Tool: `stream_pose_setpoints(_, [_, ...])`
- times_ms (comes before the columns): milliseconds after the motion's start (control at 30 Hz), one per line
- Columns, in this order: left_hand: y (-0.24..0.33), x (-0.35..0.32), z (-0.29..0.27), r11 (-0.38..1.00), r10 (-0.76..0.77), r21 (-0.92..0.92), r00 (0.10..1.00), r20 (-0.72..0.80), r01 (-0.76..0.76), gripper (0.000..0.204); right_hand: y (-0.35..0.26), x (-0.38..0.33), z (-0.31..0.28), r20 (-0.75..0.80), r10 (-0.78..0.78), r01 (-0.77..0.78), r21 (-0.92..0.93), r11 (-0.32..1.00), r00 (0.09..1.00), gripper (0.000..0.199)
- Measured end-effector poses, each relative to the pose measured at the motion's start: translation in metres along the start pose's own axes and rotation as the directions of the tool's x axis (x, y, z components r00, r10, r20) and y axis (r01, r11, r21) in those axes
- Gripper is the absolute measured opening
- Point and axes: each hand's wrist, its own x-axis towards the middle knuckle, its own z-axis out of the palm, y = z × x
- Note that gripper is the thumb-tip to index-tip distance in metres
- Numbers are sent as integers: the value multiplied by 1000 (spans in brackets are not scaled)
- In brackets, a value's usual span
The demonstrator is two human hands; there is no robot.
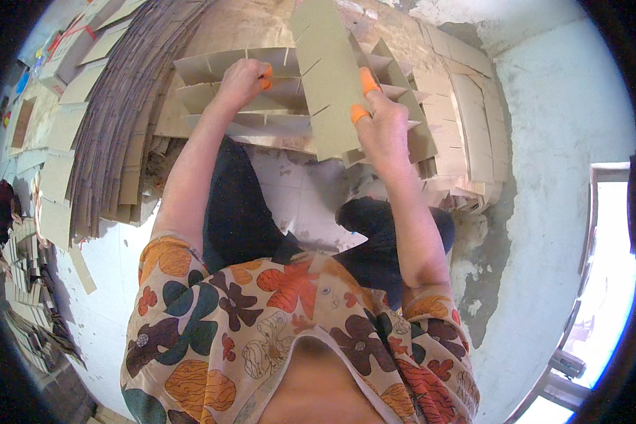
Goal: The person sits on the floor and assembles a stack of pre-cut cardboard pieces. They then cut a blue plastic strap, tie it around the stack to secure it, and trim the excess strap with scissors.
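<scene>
In the head view, a seated person in a floral-print shirt [283,290] and dark trousers [237,205] works with 2 hands over slotted cardboard at a brown work surface [251,32]. The right hand [387,131] pinches the right edge of a broad cardboard panel [325,85], 2 of its digits capped with orange covers [369,80]. The panel, cut with short slits along its left side, stands tilted across the middle of the partition strips [272,126], its lower end toward the person.

The left hand [242,83], fingers curled and an orange cover [266,76] showing at the tips, is at the upper strips, left of the panel; whether it grips 1 of them cannot be told. At least 3 strips run roughly parallel on that side, while more crossing pieces [392,67] show beyond the right hand.

A tall, dense stack of cardboard [116,116] leans at left, and flat cardboard sheets [473,131] lie at right, beside a pale blue wall [558,127] with peeling patches. More cardboard pieces [28,283] are heaped at far left, near the pale floor [99,258]. A bright opening [604,283] glares at far right.
</scene>
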Motion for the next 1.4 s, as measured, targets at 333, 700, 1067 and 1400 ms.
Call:
stream_pose_setpoints(333, [3, 4, -2, 1000, 25, -14, 1000, 6, -25, 4, 20, 5, 35, 111, -137, 134, 38, 990, 984, 21])
stream_pose_setpoints(700, [-1, 6, -3, 1000, -15, -3, 999, 37, 15, 9, 22, 12, 49, 315, -169, 202, -76, 976, 934, 20])
stream_pose_setpoints(1067, [33, -36, -61, 981, -86, -193, 957, -278, 32, 39, 81, -10, 17, -247, -137, 12, -448, 894, 959, 25])
stream_pose_setpoints(1400, [34, -92, -52, 994, 80, 79, 992, -97, -72, 36, 250, -57, -77, -22, 555, -408, -701, 584, 832, 70])
